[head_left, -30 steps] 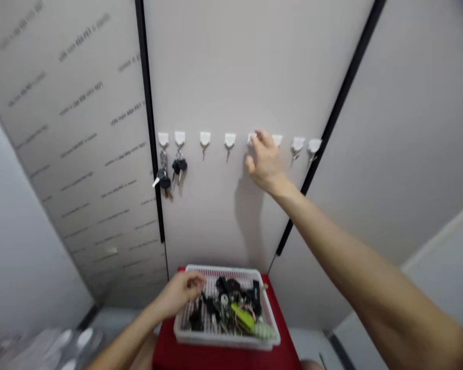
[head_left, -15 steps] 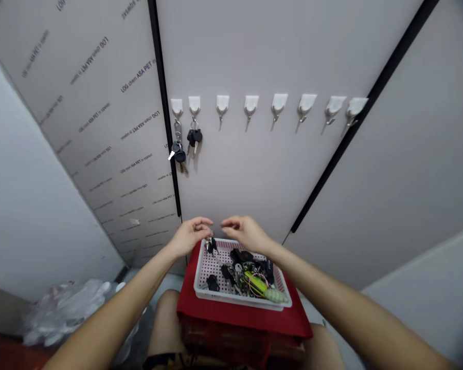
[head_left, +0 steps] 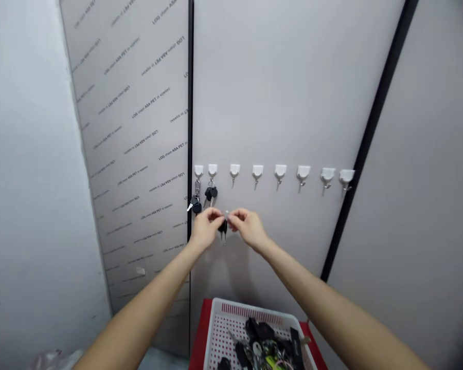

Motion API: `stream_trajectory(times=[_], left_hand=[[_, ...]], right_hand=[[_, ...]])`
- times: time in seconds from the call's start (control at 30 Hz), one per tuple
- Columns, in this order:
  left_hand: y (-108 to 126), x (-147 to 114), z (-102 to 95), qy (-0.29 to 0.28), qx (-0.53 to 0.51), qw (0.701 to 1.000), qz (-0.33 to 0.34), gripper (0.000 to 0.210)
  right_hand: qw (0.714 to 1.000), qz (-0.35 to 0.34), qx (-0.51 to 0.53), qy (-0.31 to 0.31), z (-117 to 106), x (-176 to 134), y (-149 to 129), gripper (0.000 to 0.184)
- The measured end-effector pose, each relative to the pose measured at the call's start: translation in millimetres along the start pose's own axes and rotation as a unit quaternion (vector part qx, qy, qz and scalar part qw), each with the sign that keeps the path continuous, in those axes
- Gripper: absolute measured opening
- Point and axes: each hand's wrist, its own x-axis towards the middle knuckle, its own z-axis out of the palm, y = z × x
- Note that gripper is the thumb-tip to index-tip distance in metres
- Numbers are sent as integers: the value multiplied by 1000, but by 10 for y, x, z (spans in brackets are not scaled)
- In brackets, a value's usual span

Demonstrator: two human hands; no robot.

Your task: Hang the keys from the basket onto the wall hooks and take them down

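Note:
A small bunch of black-headed keys hangs between my two hands, in front of the pale panel. My left hand pinches its ring from the left. From the right, my right hand is closed with its fingertips at the same ring. Just above, a white hook on the panel carries nothing. To its left, two hooks hold hanging keys and a second bunch on a metal clip. Below my hands stands a white basket with many keys in it.
Further white hooks run in a row to the right. A red surface lies under the basket. Black strips edge the panel on both sides. Plastic bags are partly visible at the lower left.
Both hands have risen from above the basket to just under the hooks, bringing the bunch of keys up. My right hand has closed in on the ring. The view has tilted upward.

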Motion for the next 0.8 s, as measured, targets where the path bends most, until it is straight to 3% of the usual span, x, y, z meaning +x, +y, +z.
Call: stream_trajectory(times=[0.2, 0.4, 0.53, 0.6, 0.67, 0.73, 0.8], left_hand=[[407, 412, 119, 40, 180, 969, 164, 25], [409, 609, 233, 33, 253, 958, 130, 31], [291, 408, 190, 40, 227, 964, 135, 35], [169, 179, 168, 39, 207, 967, 142, 34], [-21, -115, 184, 4, 193, 972, 138, 31], [-264, -467, 253, -64, 191, 973, 114, 28], [-515, -851, 370, -148, 201, 966, 74, 25]], right_hand=[[992, -31, 38, 120, -111, 520, -321, 9], [985, 32, -32, 168, -154, 699, -347, 8], [986, 24, -76, 143, -189, 561, -237, 8], [987, 1, -102, 122, -260, 350, -90, 12], [989, 8, -134, 64, -372, 38, 140, 15], [981, 56, -178, -47, -509, -366, 424, 17], [951, 115, -231, -171, -650, -815, 704, 17]])
